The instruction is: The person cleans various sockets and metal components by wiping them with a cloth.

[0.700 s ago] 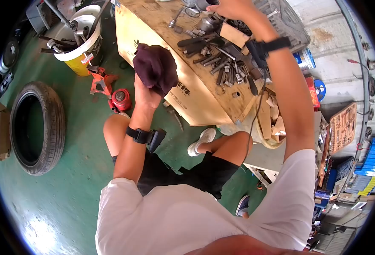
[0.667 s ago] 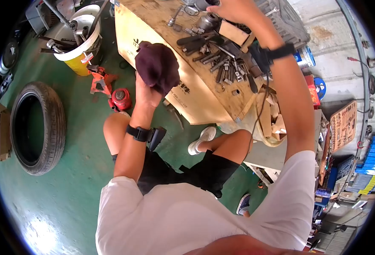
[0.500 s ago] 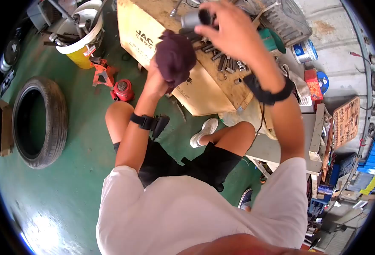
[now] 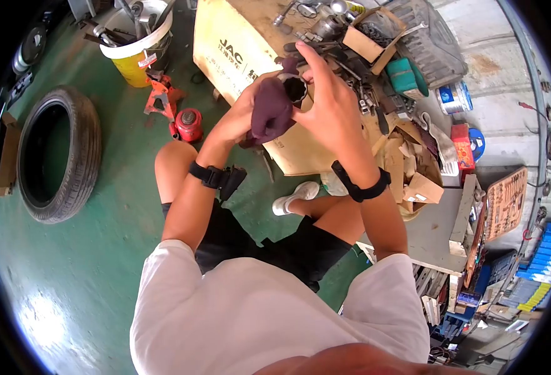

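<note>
My left hand [image 4: 243,111] is wrapped around a bunched dark maroon cloth [image 4: 271,114]. Against the cloth is a large metal socket [image 4: 296,89], its dark round opening tilted up toward me. My right hand [image 4: 330,111] grips the socket from the right, thumb low and index finger pointing up off it. The cloth covers part of the socket's body, so its full length is hidden. Both hands are close together above the near edge of the cardboard-covered bench.
A flattened JAC cardboard sheet [image 4: 222,53] hangs over the bench edge. Loose sockets [image 4: 366,100] and a small open box [image 4: 375,37] lie beyond. On the green floor are a tire [image 4: 88,162], a red bottle jack [image 4: 189,125] and a tool bucket [image 4: 128,65].
My right hand has come down from above the tools, bringing the socket to the cloth. My left hand has shifted slightly right and lower with the cloth. The view has turned a little.
</note>
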`<state>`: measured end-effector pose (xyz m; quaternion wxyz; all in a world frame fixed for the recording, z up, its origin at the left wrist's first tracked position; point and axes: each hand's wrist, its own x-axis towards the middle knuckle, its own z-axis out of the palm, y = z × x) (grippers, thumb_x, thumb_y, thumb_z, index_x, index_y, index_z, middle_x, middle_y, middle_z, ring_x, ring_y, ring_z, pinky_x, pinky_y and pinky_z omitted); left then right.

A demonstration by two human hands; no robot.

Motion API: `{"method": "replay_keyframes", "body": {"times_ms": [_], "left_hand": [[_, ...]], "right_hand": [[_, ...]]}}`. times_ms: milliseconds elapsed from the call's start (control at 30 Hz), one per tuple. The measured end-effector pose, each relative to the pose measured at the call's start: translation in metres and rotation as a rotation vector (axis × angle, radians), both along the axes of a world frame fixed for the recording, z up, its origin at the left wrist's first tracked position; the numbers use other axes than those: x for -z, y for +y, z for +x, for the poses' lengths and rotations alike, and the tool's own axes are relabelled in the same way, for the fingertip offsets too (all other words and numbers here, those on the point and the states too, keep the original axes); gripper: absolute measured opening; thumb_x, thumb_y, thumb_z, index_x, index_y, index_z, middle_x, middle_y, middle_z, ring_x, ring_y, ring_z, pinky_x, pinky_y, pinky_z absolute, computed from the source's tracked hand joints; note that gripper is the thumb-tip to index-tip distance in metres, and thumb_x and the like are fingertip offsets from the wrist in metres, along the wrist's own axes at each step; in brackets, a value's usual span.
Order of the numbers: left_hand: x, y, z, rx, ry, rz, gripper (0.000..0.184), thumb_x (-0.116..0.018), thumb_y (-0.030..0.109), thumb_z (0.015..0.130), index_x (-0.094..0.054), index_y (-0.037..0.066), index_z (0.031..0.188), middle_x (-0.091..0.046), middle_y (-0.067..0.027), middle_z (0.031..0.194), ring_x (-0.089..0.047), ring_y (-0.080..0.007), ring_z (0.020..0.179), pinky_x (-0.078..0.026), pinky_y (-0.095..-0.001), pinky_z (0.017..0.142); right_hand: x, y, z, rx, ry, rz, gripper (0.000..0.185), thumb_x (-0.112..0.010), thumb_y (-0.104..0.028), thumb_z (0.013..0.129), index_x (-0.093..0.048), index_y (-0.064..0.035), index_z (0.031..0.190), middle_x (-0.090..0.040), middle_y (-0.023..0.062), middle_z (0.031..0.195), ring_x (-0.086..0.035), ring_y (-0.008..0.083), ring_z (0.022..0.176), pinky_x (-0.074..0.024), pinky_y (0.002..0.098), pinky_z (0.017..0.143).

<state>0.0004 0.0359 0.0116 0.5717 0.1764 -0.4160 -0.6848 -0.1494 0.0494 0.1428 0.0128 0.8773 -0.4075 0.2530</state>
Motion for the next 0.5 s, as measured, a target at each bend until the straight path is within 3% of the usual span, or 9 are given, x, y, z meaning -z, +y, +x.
{"method": "replay_keyframes", "body": {"times_ms": [133, 267, 333, 400, 467, 500], "left_hand": [[-0.009, 0.004, 0.005, -0.098, -0.16, -0.049, 0.058, -0.07, 0.022, 0.083, -0.048, -0.002, 0.131, -0.063, -0.0089, 0.111, -0.061, -0.0121, 0.095, -0.051, -0.0272, 0.081], [0.002, 0.0, 0.001, -0.244, -0.224, 0.104, 0.039, -0.06, 0.018, 0.09, -0.055, -0.005, 0.121, -0.064, -0.0113, 0.109, -0.061, -0.0141, 0.096, -0.051, -0.0277, 0.082], [-0.008, 0.006, -0.004, -0.368, -0.095, 0.204, 0.034, -0.051, 0.012, 0.093, -0.055, -0.006, 0.122, -0.064, -0.0122, 0.109, -0.061, -0.0151, 0.096, -0.05, -0.0279, 0.083], [-0.006, 0.001, -0.002, -0.435, -0.095, 0.314, 0.031, -0.048, 0.009, 0.094, -0.056, -0.006, 0.119, -0.064, -0.011, 0.105, -0.061, -0.0165, 0.089, -0.05, -0.0277, 0.079], [0.027, -0.009, 0.006, -0.456, 0.036, 0.487, 0.035, -0.051, 0.017, 0.095, -0.05, 0.003, 0.127, -0.061, -0.0099, 0.111, -0.06, -0.017, 0.09, -0.051, -0.0305, 0.077], [0.053, -0.018, 0.019, -0.308, 0.109, 0.42, 0.038, -0.053, 0.022, 0.096, -0.046, 0.007, 0.13, -0.06, -0.0116, 0.114, -0.061, -0.0189, 0.098, -0.052, -0.0339, 0.084]], "right_hand": [[0.033, -0.008, 0.0, -0.133, -0.089, -0.108, 0.087, -0.082, -0.01, 0.062, -0.043, -0.0117, 0.14, -0.061, 0.0109, 0.097, -0.061, 0.0307, 0.084, -0.0502, 0.0402, 0.077], [0.05, -0.009, 0.009, -0.112, -0.206, -0.059, 0.089, -0.078, -0.003, 0.061, -0.042, -0.0126, 0.142, -0.058, 0.0098, 0.095, -0.057, 0.0301, 0.09, -0.0471, 0.0406, 0.081], [0.068, -0.006, 0.012, -0.139, -0.353, -0.045, 0.086, -0.072, 0.002, 0.067, -0.037, -0.0101, 0.145, -0.053, 0.0153, 0.117, -0.05, 0.0354, 0.108, -0.0405, 0.0446, 0.095], [0.09, 0.001, 0.014, -0.048, -0.463, -0.059, 0.082, -0.069, 0.002, 0.072, -0.034, -0.0069, 0.145, -0.047, 0.019, 0.127, -0.046, 0.0388, 0.114, -0.0369, 0.0455, 0.1], [0.11, 0.007, 0.007, 0.012, -0.503, 0.018, 0.084, -0.071, -0.01, 0.079, -0.024, 0.0005, 0.148, -0.036, 0.0235, 0.142, -0.038, 0.0402, 0.129, -0.0312, 0.0437, 0.108], [0.128, 0.008, 0.004, -0.014, -0.637, 0.171, 0.088, -0.071, -0.016, 0.081, -0.018, 0.0008, 0.149, -0.031, 0.0228, 0.146, -0.034, 0.0379, 0.133, -0.0283, 0.0429, 0.111]]}}
